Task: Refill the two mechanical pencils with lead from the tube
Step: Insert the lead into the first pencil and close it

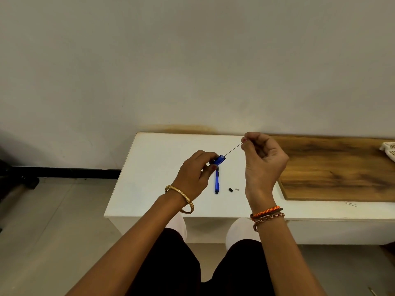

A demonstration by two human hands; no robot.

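My left hand (pixel 193 176) grips a short blue barrel (pixel 219 160) with a black part, its open end turned to the right; whether it is a pencil or the lead tube I cannot tell. My right hand (pixel 264 161) pinches a thin dark lead (pixel 233 149) between thumb and fingertips. The lead slants down-left, and its lower tip is at the barrel's opening. A blue mechanical pencil (pixel 217 183) lies on the white table (pixel 154 167) just below my left fingers. A small black cap (pixel 230 190) and a tiny grey piece (pixel 237 189) lie to the right of it.
A wooden board (pixel 333 167) covers the right part of the table, with a white basket (pixel 389 150) at its far right edge. Two thin dark sticks (pixel 352 204) lie near the table's front edge. The wall stands right behind the table. My knees are under the front edge.
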